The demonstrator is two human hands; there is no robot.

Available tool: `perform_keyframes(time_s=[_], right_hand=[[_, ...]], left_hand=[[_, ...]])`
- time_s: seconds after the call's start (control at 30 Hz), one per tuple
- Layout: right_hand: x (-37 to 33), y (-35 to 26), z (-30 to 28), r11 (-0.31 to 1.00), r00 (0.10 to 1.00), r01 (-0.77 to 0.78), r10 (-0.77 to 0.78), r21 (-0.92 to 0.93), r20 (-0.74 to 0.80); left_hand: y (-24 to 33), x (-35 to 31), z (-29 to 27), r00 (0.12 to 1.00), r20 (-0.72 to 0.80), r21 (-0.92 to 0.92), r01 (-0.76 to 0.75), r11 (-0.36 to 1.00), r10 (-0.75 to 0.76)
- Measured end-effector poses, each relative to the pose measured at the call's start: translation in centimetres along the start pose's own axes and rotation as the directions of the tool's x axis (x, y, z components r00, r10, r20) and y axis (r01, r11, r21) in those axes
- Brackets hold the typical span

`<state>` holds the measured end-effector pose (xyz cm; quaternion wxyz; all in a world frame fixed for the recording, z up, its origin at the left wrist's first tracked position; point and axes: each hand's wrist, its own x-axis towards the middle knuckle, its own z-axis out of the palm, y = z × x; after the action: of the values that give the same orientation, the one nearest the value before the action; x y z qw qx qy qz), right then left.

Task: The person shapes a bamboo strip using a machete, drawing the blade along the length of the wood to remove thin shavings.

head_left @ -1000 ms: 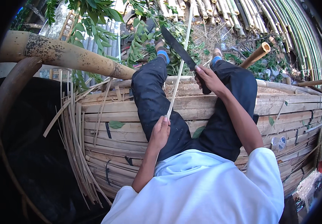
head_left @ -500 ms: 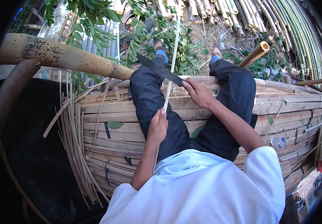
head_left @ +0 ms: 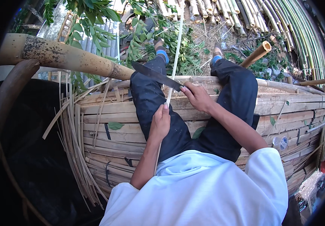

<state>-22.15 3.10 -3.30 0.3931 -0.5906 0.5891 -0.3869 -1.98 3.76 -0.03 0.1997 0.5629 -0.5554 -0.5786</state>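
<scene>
Between my knees runs a long, pale bamboo strip [head_left: 176, 52], reaching far out ahead and back under my left forearm. My left hand [head_left: 160, 123] is closed around it over my left thigh, thumb on top. In my right hand [head_left: 197, 97] is a machete [head_left: 155, 76] with a dark, broad blade; its handle is mostly hidden by my fingers. The blade points to the far left and crosses the strip just beyond my left hand, its tip above my left knee.
I sit on stacked bamboo slats [head_left: 109, 117]. Thin strips [head_left: 74, 150] hang at the left, beneath a thick bamboo pole [head_left: 68, 54]. A cut pole [head_left: 258, 54] sticks up ahead right. Leafy branches [head_left: 94, 26] and bamboo poles [head_left: 290, 34] lie beyond. A clear plastic cup [head_left: 283, 143] sits right.
My right hand and the machete have moved slightly nearer to me and left, along the strip. My left hand has barely moved and still grips the strip.
</scene>
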Motion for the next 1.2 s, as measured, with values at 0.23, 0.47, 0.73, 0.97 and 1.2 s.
perform_keyframes(time_s=[0.23, 0.47, 0.73, 0.97, 1.2], right_hand=[[0.5, 0.7, 0.0, 0.988, 0.992, -0.107, 0.113, 0.115, -0.048], [1.1, 2.3, -0.3, 0.924, 0.964, -0.209, 0.25, 0.319, -0.095], [1.7, 1.1, -0.2, 0.942, 0.979, -0.165, 0.193, 0.292, -0.068], [2.4, 1.5, -2.0, 0.688, 0.934, -0.284, 0.357, 0.668, 0.03], [3.2, 1.1, -2.9, 0.481, 0.903, -0.258, 0.429, 0.838, 0.031]], left_hand=[[0.3, 0.5, 0.6, 0.998, 0.045, -0.058, 0.052, 0.997, -0.049], [1.0, -0.1, 1.4, 0.988, 0.087, -0.141, 0.139, 0.98, -0.128], [0.8, 1.1, 0.9, 0.997, 0.035, -0.054, 0.074, 0.996, -0.072], [0.5, 0.2, 1.4, 0.987, 0.131, -0.133, 0.112, 0.985, -0.095], [1.6, -0.3, 2.5, 0.966, 0.25, -0.116, 0.093, 0.989, -0.062]])
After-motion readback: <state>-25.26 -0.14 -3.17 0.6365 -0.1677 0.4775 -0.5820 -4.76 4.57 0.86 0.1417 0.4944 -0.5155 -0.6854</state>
